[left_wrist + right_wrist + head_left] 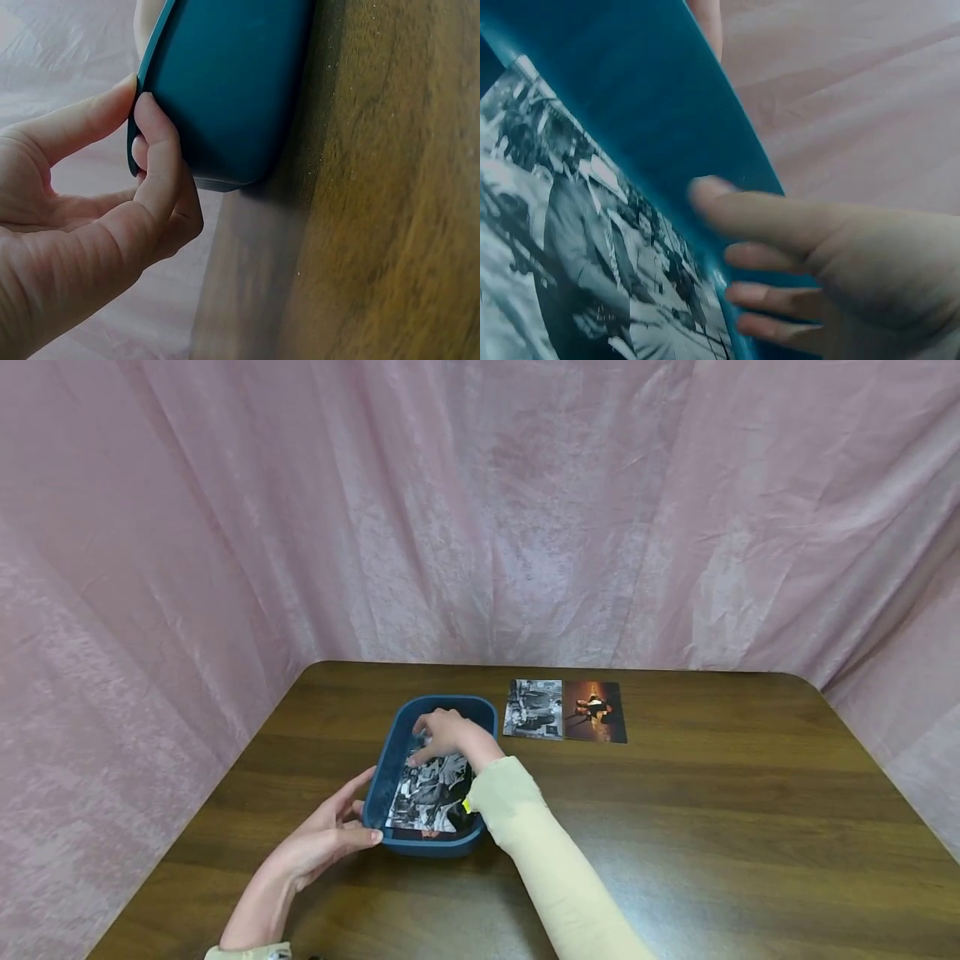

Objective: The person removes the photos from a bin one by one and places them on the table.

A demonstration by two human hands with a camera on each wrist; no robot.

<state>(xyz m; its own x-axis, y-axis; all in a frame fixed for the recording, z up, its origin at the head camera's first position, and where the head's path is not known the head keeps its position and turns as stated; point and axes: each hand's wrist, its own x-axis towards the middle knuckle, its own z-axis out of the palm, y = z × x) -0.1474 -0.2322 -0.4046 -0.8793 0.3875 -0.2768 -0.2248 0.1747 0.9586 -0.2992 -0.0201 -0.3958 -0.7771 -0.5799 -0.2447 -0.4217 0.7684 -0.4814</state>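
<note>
Teal bin (397,752) on table (712,827): left hand (330,835) pinches its near-left rim, thumb on the edge, fingers curled outside. Right hand (448,735) is inside the bin, fingers bent onto the top photo (427,793); grip unclear. Two photos (564,711) lie right of the bin.

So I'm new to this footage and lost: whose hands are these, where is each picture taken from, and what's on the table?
No machine here: a person works with bare hands. The wide picture comes from a camera on their head; the two close-ups come from cameras on each wrist. On the dark wooden table sits a blue oblong plastic tub with a black-and-white photo print inside. The left hand grips the tub's near rim between thumb and fingers, as the left wrist view shows. The right hand reaches into the tub, fingers at the print's far edge. Beyond the tub, two more photo prints lie flat side by side.
</note>
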